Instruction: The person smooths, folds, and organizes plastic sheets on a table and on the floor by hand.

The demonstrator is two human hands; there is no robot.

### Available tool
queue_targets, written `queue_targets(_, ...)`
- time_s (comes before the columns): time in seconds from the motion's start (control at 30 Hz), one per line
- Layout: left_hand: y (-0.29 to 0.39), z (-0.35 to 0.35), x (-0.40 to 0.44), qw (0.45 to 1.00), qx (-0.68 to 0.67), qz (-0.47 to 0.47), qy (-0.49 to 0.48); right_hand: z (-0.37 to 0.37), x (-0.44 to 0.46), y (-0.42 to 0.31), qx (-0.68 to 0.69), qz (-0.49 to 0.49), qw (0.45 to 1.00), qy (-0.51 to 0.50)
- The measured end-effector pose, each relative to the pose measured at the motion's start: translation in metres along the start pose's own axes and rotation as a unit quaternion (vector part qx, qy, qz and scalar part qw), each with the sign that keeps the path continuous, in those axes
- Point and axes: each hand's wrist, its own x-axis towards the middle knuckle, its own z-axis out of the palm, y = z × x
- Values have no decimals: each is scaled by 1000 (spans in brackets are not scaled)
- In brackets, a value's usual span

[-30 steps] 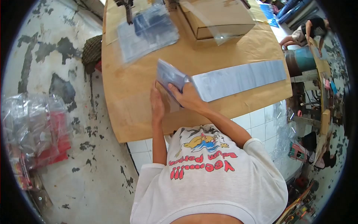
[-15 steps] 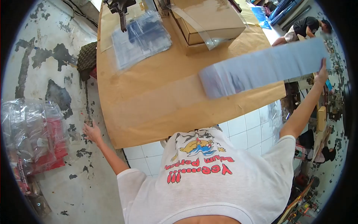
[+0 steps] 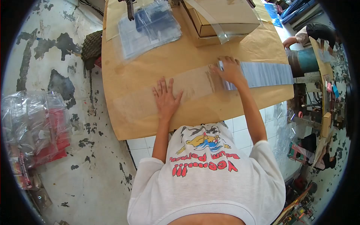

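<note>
A long strip of clear plastic film (image 3: 195, 80) lies across the brown paper-covered table (image 3: 138, 125). Its right part forms a bluish, layered stretch (image 3: 267, 74) reaching the table's right edge. My left hand (image 3: 167, 101) rests flat on the clear part, fingers spread. Over the left end of the bluish layers lies my right hand (image 3: 229, 71), palm down with the fingers slightly bent and the thumb apart. What is directly beneath its palm is hidden.
Flat clear plastic sleeves (image 3: 150, 32) are piled at the back left of the table, beside a cardboard box (image 3: 221, 20). Plastic-wrapped packs (image 3: 35, 131) lie on the floor at left. Another person (image 3: 318, 33) bends over at the far right.
My right hand has come down from the far right onto the film, and the raised bluish part now lies on the table. My left hand has moved from beyond the table onto the strip.
</note>
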Motion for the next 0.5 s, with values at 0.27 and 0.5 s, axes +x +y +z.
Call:
queue_targets(0.27, -38, -10, -7, 998, 28, -48, -24, 21, 33, 11, -127, -32, 940, -316)
queue_targets(0.5, -113, -32, -14, 994, 64, -88, -10, -91, 43, -5, 31, -180, 862, -472)
